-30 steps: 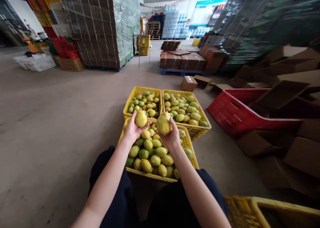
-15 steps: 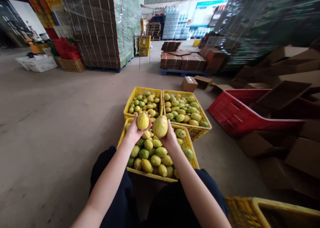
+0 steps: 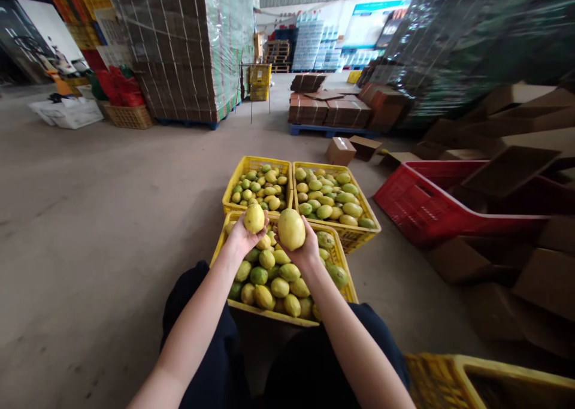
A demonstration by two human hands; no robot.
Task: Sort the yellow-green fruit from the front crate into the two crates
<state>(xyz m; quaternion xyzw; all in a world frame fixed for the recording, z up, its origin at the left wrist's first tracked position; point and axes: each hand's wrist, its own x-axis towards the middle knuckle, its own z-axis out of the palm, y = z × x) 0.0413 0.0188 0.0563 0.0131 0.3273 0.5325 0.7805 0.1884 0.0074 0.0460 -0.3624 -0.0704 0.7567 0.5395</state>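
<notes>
My left hand (image 3: 245, 236) is closed around a small yellow papaya (image 3: 254, 218), with the fingers under it. In my right hand (image 3: 306, 248) rests a larger, paler yellow-green papaya (image 3: 291, 229), gripped from its right side and below. Both fruits are held up above the near yellow crate (image 3: 274, 318), which is filled with green and yellow papayas (image 3: 280, 287). Beyond my hands stand two more yellow crates: the left one (image 3: 223, 196) holds smaller papayas (image 3: 255, 187), the right one (image 3: 375, 220) larger ones (image 3: 345, 197).
A red crate (image 3: 404, 202) and heaped cardboard boxes (image 3: 543, 283) lie to the right. Another yellow crate (image 3: 462, 367) is at the bottom right. A small carton (image 3: 340, 151) and a blue pallet (image 3: 309, 130) of flattened boxes are ahead. A wrapped stack (image 3: 171, 50) rises at left.
Both hands have shifted apart slightly, the left a little to the left and the right a little to the right. The right hand's papaya has turned, showing a rounder side.
</notes>
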